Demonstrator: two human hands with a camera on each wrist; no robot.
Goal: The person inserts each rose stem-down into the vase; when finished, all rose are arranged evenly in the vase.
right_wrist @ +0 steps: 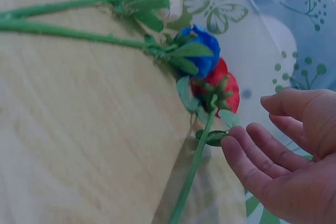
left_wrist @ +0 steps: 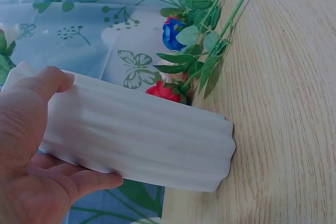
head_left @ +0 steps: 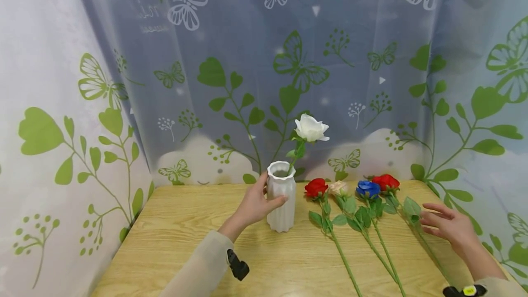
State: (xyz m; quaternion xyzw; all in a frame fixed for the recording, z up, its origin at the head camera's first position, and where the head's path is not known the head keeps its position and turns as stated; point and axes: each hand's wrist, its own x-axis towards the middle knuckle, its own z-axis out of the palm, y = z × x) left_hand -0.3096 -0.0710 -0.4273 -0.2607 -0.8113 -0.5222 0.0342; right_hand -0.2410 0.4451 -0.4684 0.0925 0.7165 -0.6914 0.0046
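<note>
- The person's left hand (head_left: pixel 259 202) holds the vase (head_left: pixel 280 210), thumb laid across the near side and fingers around the left and far side.
- The vase, white and ribbed with a wavy rim, stands upright on the tabletop (head_left: pixel 185 233), about midway between the left and right edges and in from the back edge.
- One white rose (head_left: pixel 311 128) is in the vase; its stem leans against the right of the rim and its bloom tips to the right, above the back edge.
- The right hand (head_left: pixel 447 226) is empty by the tabletop's right edge, fingers loosely extended and apart, thumb clear of them.
- Its fingertips are right at the leaves (head_left: pixel 411 207) of the rightmost flower; I can't tell whether they touch.
- That flower, a red rose (head_left: pixel 386 182), lies with its bloom near the back right corner.
- Leftward from it along the back edge come a blue rose (head_left: pixel 368 189), a cream rose (head_left: pixel 339 189) and a second red rose (head_left: pixel 316 188), stems running toward the front edge.
- Pale sleeves (head_left: pixel 198 265) cover both forearms, with a black device at each wrist.
- Behind the back edge hangs a curtain (head_left: pixel 255 26) printed with leaves and butterflies.
</note>
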